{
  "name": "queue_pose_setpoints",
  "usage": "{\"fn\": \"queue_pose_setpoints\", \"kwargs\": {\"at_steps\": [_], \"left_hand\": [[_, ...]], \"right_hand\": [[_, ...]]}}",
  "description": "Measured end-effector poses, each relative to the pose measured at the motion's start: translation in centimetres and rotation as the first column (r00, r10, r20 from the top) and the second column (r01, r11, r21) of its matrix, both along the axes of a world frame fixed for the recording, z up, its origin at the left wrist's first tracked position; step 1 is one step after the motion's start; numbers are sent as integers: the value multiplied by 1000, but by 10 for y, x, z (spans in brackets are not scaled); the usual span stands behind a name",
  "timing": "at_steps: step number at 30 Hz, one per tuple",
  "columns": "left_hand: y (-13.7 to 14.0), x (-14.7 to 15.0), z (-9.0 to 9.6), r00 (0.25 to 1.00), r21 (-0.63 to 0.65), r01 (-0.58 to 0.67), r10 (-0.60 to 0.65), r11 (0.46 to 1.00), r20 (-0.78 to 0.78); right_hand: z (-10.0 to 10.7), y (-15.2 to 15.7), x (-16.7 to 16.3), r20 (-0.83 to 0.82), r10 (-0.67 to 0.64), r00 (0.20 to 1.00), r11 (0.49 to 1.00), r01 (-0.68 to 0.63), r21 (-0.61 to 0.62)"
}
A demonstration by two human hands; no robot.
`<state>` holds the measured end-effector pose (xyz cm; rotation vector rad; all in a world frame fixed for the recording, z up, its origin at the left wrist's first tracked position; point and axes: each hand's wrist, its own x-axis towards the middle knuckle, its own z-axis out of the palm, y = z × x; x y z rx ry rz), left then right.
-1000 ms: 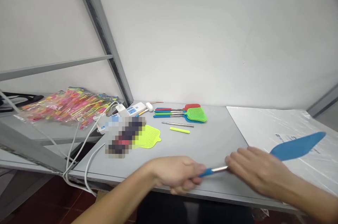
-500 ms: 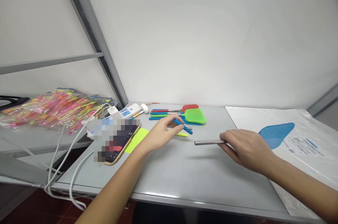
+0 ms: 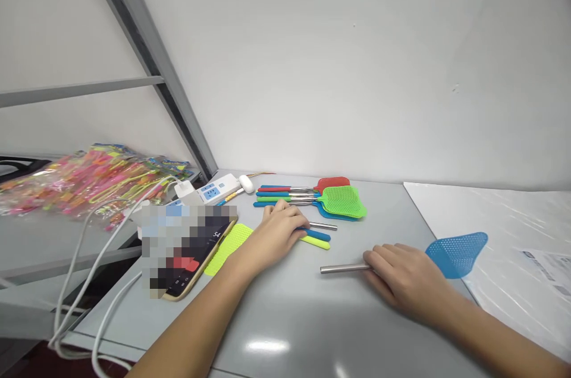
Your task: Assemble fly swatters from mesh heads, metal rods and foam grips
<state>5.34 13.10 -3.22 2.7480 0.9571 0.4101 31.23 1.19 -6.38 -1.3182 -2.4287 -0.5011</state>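
My right hand (image 3: 404, 277) is wrapped round a fly swatter, whose blue mesh head (image 3: 458, 254) sticks out on the right and whose bare metal rod (image 3: 342, 268) points left. Low over the table, my left hand (image 3: 280, 234) has its fingers curled at a blue handle (image 3: 318, 235); the handle's other end is hidden under the hand. Just in front lies a yellow handle (image 3: 317, 242), and a metal rod (image 3: 325, 226) shows behind. Beyond the left hand lies a pile of fly swatters with a green head (image 3: 342, 202), a red head (image 3: 333, 183) and blue parts.
A phone (image 3: 200, 265) and a yellow mesh swatter head (image 3: 228, 249) lie left of my left forearm. Behind them are a power strip (image 3: 218, 188) and white cables. Bagged colourful items (image 3: 102, 182) fill the far left. A white wrapped sheet (image 3: 504, 235) covers the right side.
My left hand has lowered to the table with the blue handle, which now lies beside the yellow one. My right hand still holds the blue swatter, slightly lower in view. The view has shifted a little.
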Motion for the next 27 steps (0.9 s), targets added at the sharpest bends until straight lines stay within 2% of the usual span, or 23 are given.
{"fn": "queue_pose_setpoints", "kwargs": {"at_steps": [12,27], "left_hand": [[1,8,-5,1000,75,2,-2,997,0],[3,5,-6,1000,57,19,-19,998,4]], "right_hand": [[-2,-1,-1,31,-21,999,999,20,28],[-7,0,-2,85,-21,996,1000,22,-2]]}}
